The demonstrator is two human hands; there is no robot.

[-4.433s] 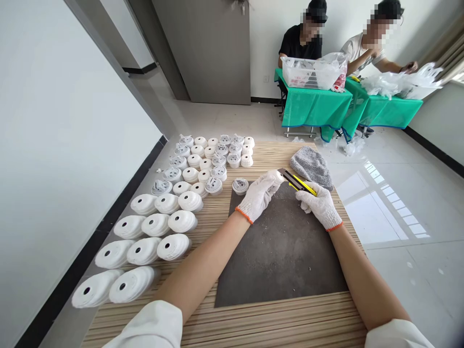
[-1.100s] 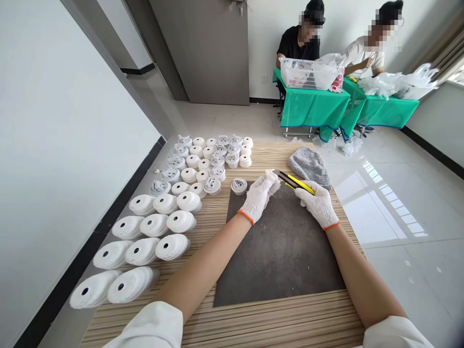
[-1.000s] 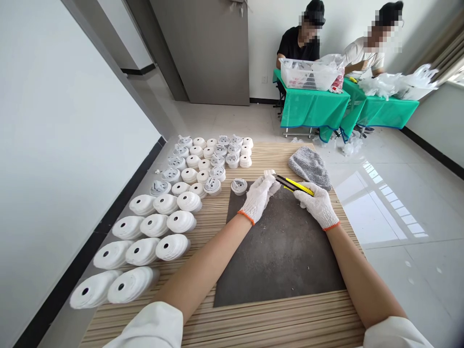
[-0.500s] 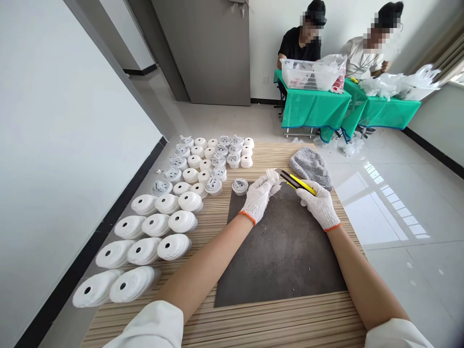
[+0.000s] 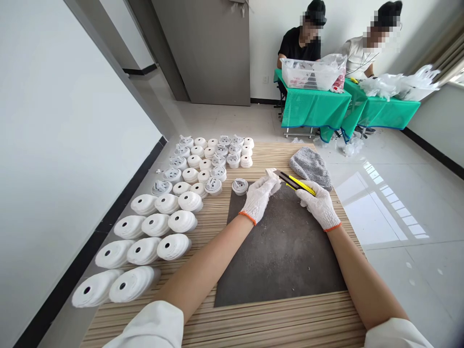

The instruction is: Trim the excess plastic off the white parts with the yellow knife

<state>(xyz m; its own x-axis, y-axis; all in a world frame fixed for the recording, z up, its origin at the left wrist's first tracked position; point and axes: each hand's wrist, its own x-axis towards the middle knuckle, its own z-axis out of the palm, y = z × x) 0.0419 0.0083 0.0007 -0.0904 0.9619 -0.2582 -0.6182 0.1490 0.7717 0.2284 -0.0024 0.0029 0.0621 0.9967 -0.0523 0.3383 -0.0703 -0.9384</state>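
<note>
My left hand [image 5: 259, 197], in a white knit glove with an orange cuff, pinches a small white plastic piece [image 5: 271, 176] above the upper edge of a dark mat [image 5: 279, 256]. My right hand [image 5: 319, 205], gloved alike, grips a yellow and black utility knife [image 5: 296, 183]. The knife's metal tip points left and lies right beside the white piece. I cannot tell whether they touch. A round white part with a grey centre [image 5: 239, 186] rests on the mat just left of my left hand.
Rows of round white parts [image 5: 213, 159] and larger white ribbed domes with black holes [image 5: 155, 224] sit left of the mat on a striped wooden board [image 5: 232, 328]. A grey cloth [image 5: 310, 167] lies at the far right. Two seated people work behind green-covered tables [image 5: 313, 106].
My right hand has moved the knife slightly left, bringing its tip closer to the white piece. My left hand still holds that piece.
</note>
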